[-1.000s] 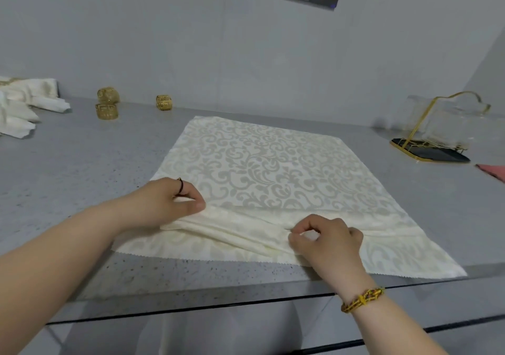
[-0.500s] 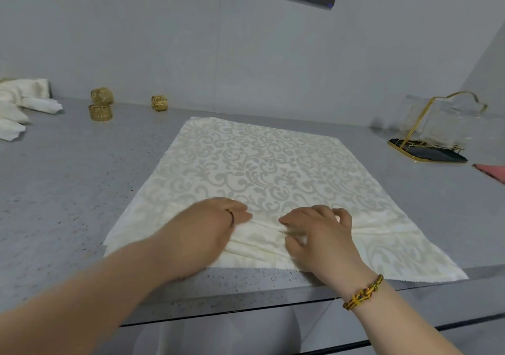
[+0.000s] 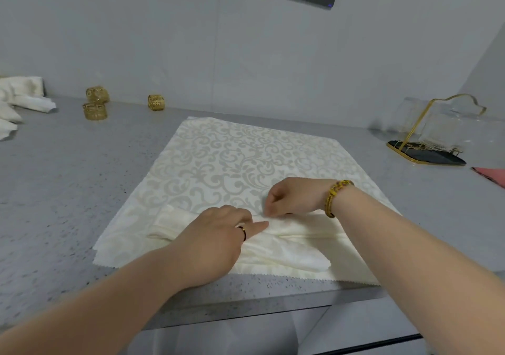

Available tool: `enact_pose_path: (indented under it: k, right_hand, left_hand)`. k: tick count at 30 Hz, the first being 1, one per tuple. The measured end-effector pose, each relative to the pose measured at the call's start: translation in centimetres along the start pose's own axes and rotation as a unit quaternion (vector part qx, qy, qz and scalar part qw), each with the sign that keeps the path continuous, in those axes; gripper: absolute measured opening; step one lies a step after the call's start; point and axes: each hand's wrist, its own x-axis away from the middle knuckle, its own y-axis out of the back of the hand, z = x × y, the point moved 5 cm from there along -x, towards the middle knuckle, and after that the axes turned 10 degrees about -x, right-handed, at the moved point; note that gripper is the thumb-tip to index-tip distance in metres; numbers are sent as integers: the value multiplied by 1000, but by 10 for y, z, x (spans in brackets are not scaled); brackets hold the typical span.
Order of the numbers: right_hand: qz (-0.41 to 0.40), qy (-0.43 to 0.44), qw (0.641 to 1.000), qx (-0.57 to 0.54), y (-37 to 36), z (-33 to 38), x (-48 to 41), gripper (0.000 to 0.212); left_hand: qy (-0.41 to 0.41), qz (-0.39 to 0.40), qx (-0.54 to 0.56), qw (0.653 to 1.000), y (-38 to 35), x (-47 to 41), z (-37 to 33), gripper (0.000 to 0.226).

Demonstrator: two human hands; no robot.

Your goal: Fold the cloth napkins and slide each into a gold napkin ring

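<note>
At the near edge of the tabletop (image 3: 68, 190) our left hand (image 3: 216, 245) presses flat on the napkin (image 3: 246, 158) pleats, while our right hand (image 3: 295, 197) pinches a fold. If the press loosens, the slippery pleats may spring open. The cream, scroll-patterned cloth lies flat beyond; the gold napkin rings (image 3: 95, 111) stand near the far left corner.

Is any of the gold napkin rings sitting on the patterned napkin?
No, all three gold napkin rings stand on the grey counter, left of and apart from the patterned napkin.
</note>
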Motion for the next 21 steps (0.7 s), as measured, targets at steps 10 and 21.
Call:
enact_pose_path:
  k: [10, 21]
  right_hand:
    - [118, -110, 982, 98, 11, -16, 6, 14]
    - [193, -21, 957, -214, 15, 18, -2, 24]
  left_hand:
    - [-13, 23, -20, 999, -5, -8, -1, 74]
    - [3, -32, 74, 997, 3, -5, 11, 65]
